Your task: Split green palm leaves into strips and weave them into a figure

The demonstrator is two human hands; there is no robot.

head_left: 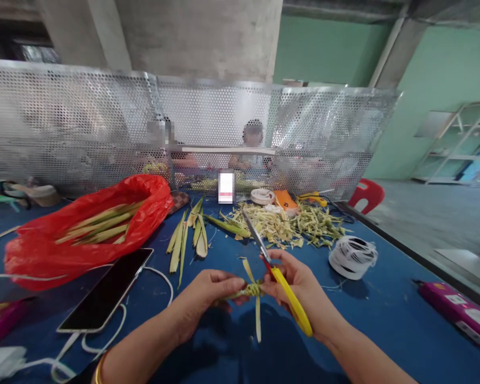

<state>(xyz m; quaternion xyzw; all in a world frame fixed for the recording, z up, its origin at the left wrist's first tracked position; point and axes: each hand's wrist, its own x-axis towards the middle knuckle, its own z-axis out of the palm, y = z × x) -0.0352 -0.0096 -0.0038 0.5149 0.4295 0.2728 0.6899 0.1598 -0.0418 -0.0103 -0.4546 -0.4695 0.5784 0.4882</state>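
Observation:
A small knotted piece of green leaf strips (254,289) is held between my two hands, with one strip sticking up and another hanging down. My left hand (220,290) pinches its left end between thumb and fingers. On the other side, my right hand (294,288) grips its right end. Scissors with yellow and red handles (290,298) also rest in my right hand, blades pointing up and away to the left. Beyond my hands, several long leaf pieces (178,242) lie on the blue table (224,261).
A red plastic bag (84,208) of leaves and a phone (108,293) with a white cable are at left. Leaf scraps (276,224), a white string roll (352,257) and a purple item (456,309) are at right. A perforated metal screen (208,117) stands behind; people sit beyond.

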